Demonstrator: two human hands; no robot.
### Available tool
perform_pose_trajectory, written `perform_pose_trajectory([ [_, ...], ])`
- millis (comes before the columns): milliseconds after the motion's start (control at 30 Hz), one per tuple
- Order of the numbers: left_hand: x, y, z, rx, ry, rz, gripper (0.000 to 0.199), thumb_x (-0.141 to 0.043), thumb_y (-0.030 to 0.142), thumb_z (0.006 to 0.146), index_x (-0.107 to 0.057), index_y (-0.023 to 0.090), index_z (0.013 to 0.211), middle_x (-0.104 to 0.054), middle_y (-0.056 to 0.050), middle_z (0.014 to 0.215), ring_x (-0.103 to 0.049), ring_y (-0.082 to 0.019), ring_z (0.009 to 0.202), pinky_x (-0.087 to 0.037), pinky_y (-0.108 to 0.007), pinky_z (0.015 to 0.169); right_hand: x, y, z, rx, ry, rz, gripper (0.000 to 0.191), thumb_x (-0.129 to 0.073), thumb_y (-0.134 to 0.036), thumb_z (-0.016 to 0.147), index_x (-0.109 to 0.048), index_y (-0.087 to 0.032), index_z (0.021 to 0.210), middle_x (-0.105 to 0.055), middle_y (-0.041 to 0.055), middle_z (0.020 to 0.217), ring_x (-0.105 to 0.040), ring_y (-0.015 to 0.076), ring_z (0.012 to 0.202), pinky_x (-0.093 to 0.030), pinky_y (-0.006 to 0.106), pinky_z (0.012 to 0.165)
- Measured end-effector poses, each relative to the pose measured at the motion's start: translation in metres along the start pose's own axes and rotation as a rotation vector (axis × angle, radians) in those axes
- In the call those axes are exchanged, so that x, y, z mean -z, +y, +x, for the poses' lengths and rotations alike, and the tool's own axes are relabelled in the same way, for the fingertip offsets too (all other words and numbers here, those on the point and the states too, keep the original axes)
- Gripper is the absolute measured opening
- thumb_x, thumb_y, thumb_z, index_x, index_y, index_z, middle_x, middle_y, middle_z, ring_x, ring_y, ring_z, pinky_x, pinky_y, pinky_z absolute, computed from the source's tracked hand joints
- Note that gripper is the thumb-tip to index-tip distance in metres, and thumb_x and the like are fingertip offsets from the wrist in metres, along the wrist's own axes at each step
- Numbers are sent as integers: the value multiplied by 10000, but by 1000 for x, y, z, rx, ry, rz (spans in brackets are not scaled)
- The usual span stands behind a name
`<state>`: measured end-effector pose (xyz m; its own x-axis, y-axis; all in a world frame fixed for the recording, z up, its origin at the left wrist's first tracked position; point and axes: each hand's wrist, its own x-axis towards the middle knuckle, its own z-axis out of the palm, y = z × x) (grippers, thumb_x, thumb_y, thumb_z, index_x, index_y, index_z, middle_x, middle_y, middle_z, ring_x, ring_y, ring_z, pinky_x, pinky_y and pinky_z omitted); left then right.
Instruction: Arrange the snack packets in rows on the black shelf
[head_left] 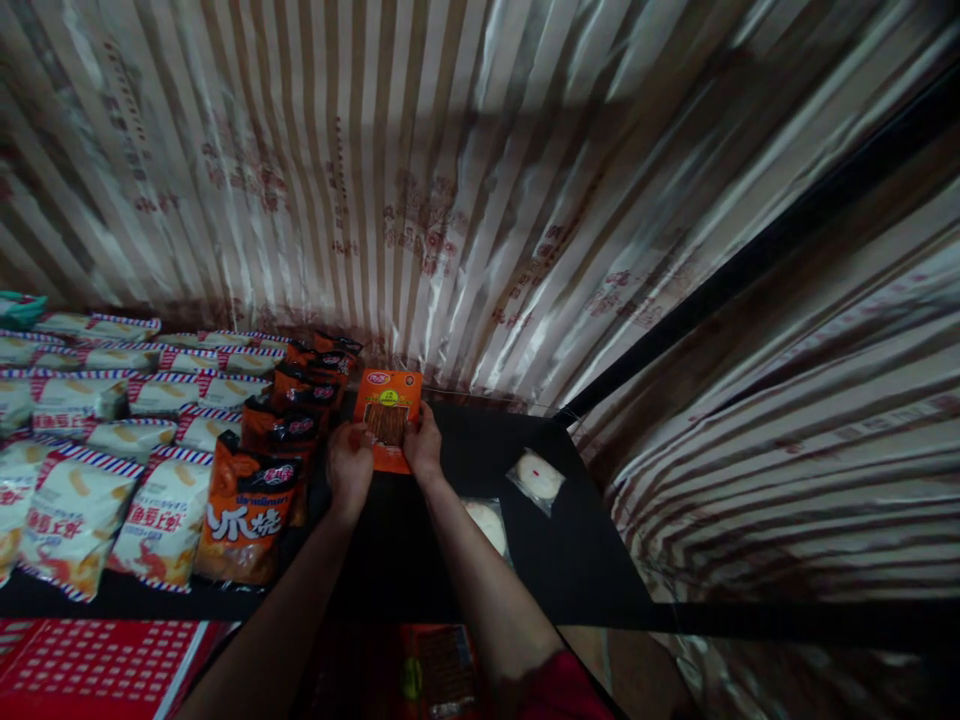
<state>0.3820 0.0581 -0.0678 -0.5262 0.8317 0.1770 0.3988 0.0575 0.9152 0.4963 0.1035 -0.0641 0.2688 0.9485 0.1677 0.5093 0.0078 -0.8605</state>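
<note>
Sitting closest is a red basket [105, 660], just off the black tabletop [405, 570]. Over that, left hand [350, 470] and right hand [424, 445] pinch opposite sides of a flat orange pack [390, 452], thumbs in front, probably so it doesn't flop and the label shows. Orange bags [246, 520] line up left of it, fronts out, I guess for easy reading. Striped sheeting [427, 120] hangs behind.

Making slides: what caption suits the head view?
Left hand and right hand hold a flat orange packet beside orange-and-black plastic bags.
</note>
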Motion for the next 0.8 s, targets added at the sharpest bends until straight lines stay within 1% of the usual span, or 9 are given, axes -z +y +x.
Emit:
perform_pose_trajectory([
  [100, -2, 0, 1, 12, -22, -8, 171, -500, 191, 729, -640, 194, 826, -659, -62, 967, -601, -211, 985, -455, -373, 934, -5, 0, 2, -12, -3, -13, 515, -458, -46, 738, -509, -134, 1243, -641, 104, 1137, -595, 190, 1039, -434, 313, 937],
  [300, -4, -1, 2, -29, -38, 25, 200, -494, 177, 709, -660, 182, 821, -676, -76, 937, -614, -221, 961, -469, -383, 911, -13, -1, 5, -5, 7, -51, 520, -466, -49, 747, -497, -126, 1261, -626, 113, 1152, -573, 196, 1076, -413, 308, 956],
  [433, -4, -1, 3, -24, -55, 39, 213, -485, 173, 708, -664, 186, 822, -684, -64, 912, -619, -213, 947, -467, -381, 917, -16, -4, 7, -5, 0, -86, 513, -455, -47, 756, -492, -105, 1264, -614, 133, 1165, -563, 208, 1091, -403, 315, 963],
  [567, -3, 1, 2, -41, -77, 85, 238, -481, 155, 705, -673, 195, 841, -684, -64, 939, -616, -210, 959, -457, -370, 936, -19, -2, 8, 22, 16, -101, 503, -441, -50, 759, -498, -116, 1254, -617, 134, 1147, -563, 214, 1082, -419, 327, 945],
  [667, -3, 4, -1, -65, -92, 159, 255, -485, 157, 722, -684, 205, 874, -681, -72, 1004, -592, -229, 1030, -430, -390, 973, -22, 0, 8, 59, 37, -98, 497, -429, -52, 760, -507, -133, 1244, -616, 123, 1127, -560, 210, 1066, -424, 329, 935],
  [800, -3, 10, -6, -14, -119, 252, 245, -549, 189, 728, -689, 229, 926, -648, -56, 1151, -484, -277, 1205, -342, -452, 1049, -25, 2, 5, 68, 66, -120, 505, -416, -61, 770, -502, -143, 1261, -604, 120, 1067, -571, 215, 987, -443, 340, 896],
])
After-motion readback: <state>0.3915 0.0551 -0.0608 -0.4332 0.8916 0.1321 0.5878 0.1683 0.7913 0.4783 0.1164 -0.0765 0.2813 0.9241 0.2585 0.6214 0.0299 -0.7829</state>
